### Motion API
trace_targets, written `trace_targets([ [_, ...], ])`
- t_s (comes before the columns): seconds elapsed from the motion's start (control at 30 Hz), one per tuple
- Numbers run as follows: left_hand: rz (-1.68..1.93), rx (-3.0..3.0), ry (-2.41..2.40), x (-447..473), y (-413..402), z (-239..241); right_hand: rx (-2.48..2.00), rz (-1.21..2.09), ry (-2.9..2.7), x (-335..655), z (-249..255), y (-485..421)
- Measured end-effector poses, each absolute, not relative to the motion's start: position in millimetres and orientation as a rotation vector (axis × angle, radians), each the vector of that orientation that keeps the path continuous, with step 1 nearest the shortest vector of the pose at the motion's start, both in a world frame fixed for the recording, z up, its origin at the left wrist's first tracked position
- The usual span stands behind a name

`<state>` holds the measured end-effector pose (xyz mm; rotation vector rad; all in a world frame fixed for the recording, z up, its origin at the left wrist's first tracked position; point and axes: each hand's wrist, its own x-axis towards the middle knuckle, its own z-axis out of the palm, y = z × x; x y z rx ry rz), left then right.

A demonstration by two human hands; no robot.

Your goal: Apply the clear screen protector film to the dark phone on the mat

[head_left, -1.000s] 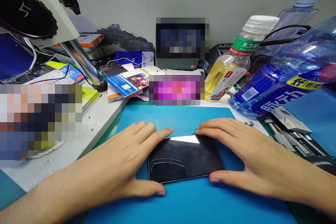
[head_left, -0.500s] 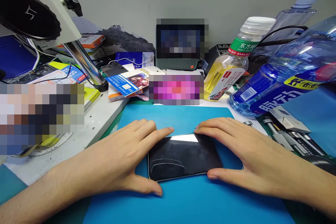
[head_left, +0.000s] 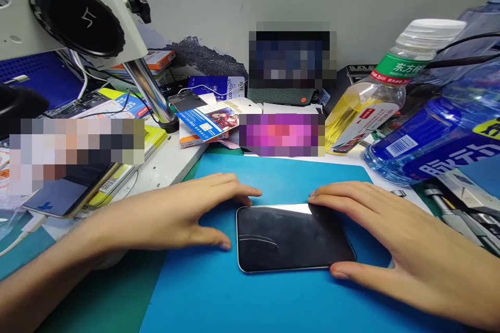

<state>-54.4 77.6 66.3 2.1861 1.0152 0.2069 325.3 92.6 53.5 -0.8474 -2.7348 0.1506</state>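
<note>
A black smartphone (head_left: 291,237) lies face up on a blue work mat (head_left: 273,291). My left hand (head_left: 183,213) rests flat on the mat just left of the phone, fingers stretched out, and I cannot tell whether its fingertips touch the phone's left edge. My right hand (head_left: 390,239) spans the phone's right end. Its index finger lies at the far right corner and its thumb at the near right corner. The fingers of both hands are extended.
A microscope arm (head_left: 78,15) and its metal post (head_left: 150,91) stand at the back left. Another phone (head_left: 66,195) lies at the left. Card packages (head_left: 209,119) clutter the back. A yellow-liquid bottle (head_left: 371,99) and a blue bottle (head_left: 441,135) lie at the right, tools (head_left: 461,203) beside them.
My left hand has drawn back from around the phone's left end and now rests beside it. The view has shifted, so everything sits further right in the frame.
</note>
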Motion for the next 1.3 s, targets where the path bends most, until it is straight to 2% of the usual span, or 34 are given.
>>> trace_targets([
  [0.6,0.329,2.057,0.975,-51.3,82.2,56.7,-0.951,0.241,-2.749,331.4,42.2,94.4],
  [0.97,0.282,2.041,1.029,-48.4,81.5,57.1,-0.884,0.194,-2.74,321.5,54.8,93.9],
  [1.3,0.278,2.039,1.062,-52.4,78.6,50.0,-0.957,0.303,-2.746,316.7,60.7,92.8],
])
